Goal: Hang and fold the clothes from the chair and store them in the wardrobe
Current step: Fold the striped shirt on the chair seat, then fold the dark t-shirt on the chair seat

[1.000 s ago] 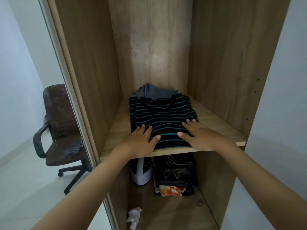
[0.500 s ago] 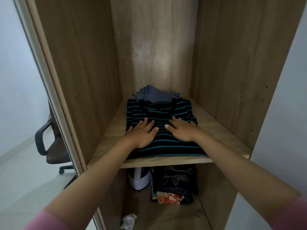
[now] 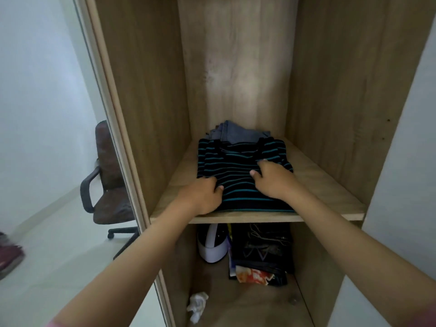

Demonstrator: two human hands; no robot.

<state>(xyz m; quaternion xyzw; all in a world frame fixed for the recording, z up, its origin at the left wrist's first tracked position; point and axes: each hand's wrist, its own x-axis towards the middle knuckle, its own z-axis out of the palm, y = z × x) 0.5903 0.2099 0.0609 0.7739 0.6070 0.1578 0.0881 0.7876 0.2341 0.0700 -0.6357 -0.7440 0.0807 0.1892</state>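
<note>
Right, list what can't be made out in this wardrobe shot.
Head view only:
- Grey garment: mostly hidden behind the striped shirt; its type is unclear.
- Left hand fingers: curled into the shirt, tips hidden.
- Dark pile below the shelf: too dim to identify.
- Chair: partly hidden by the wardrobe side.
- Red object: blurred, cut by the left edge.
</note>
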